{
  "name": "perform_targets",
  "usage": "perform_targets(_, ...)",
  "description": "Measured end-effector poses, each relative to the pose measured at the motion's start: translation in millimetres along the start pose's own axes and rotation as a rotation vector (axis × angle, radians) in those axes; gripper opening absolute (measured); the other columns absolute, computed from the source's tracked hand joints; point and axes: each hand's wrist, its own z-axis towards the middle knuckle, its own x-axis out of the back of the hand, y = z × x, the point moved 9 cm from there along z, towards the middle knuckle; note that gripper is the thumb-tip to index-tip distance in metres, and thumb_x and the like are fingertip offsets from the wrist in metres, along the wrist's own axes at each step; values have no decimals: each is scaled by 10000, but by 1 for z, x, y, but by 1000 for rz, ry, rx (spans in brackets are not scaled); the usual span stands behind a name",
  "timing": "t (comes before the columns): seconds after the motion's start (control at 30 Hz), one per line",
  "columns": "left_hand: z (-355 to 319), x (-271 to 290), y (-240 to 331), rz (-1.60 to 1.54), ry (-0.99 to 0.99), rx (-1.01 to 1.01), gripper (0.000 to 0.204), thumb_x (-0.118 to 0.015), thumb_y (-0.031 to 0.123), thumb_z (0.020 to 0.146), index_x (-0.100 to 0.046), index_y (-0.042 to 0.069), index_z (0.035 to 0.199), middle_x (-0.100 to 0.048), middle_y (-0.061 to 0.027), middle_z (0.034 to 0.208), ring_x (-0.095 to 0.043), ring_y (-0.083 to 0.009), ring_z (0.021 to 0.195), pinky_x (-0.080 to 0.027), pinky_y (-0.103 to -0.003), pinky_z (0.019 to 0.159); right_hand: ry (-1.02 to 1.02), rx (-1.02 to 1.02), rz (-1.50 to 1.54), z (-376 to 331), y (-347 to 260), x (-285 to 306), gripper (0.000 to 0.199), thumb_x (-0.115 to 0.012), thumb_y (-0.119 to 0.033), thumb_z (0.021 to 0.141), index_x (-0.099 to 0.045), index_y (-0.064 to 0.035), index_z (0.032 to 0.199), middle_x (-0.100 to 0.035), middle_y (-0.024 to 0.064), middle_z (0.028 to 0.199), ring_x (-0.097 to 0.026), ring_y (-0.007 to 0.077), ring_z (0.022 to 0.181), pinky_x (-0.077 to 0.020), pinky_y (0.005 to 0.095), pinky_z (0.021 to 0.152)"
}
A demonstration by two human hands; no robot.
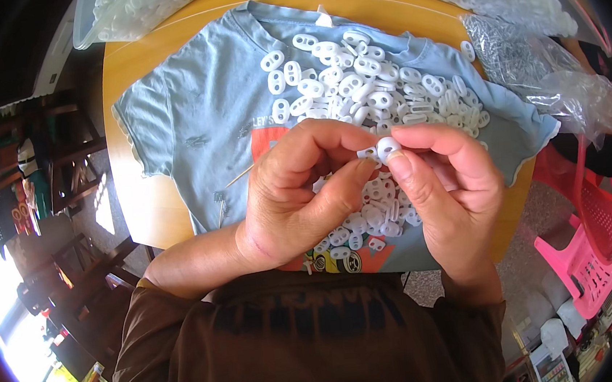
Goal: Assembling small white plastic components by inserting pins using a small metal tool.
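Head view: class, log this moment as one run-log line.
left hand: pinching white clip | right hand: pinching same clip | below: loose clips pile on blue T-shirt

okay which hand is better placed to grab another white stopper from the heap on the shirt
Left, probably. The right hand pinches the white stopper at its fingertips, while the left hand only steadies it, over the near heap.

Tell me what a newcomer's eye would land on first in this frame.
Most likely the two hands at centre, the left hand and right hand pinching one small white plastic piece between them. Behind them, a heap of white plastic pieces lies on a light blue T-shirt spread over a round wooden table.
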Motion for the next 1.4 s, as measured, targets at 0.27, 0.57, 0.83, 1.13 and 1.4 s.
perform_targets(0.27, -1, -6, -1, -20, -42, 44, 291, -535, -48, 842, -477, -12, 1125, -571, -43, 875, -555, -61, 681, -466, -184, 590, -12, 185, -131, 2, -11, 1, 173, -580, 25, 812, -606, 20, 983, -616, 99, 859, -575, 141, 717, -460, 246, 652)
perform_targets(0.57, -2, -8, -3, -44, -95, 63, 357, -519, -45, 850, -434, -2, 1195, -561, -40, 850, -564, -73, 692, -472, -187, 607, -42, 320, -201, -1, -19, -4, 226, -577, 36, 807, -609, 1, 1028, -600, 105, 854, -575, 144, 690, -460, 233, 604)
perform_targets(0.83, -2, -9, -3, -98, -136, 47, 374, -492, -17, 874, -376, -20, 1229, -607, -109, 902, -599, -130, 725, -492, -244, 670, -113, 320, -174, -1, -25, -10, 264, -578, 42, 805, -588, 15, 1067, -578, 112, 881, -567, 124, 658, -461, 221, 563)
perform_targets(1.13, -6, -12, 2, -188, -168, 55, 389, -451, -3, 905, -356, -25, 1282, -587, -106, 963, -594, -130, 826, -482, -245, 754, -163, 381, -281, 0, -33, -15, 356, -611, -7, 794, -545, 20, 1142, -564, 122, 932, -558, 143, 700, -469, 240, 601)
perform_targets(1.4, -4, -14, -1, -338, -168, 110, 355, -477, 41, 905, -382, -28, 1240, -580, -119, 1026, -588, -123, 785, -488, -237, 721, -162, 494, -318, -3, -34, -18, 347, -602, -43, 806, -547, 24, 1141, -570, 126, 924, -557, 171, 705, -465, 254, 621)
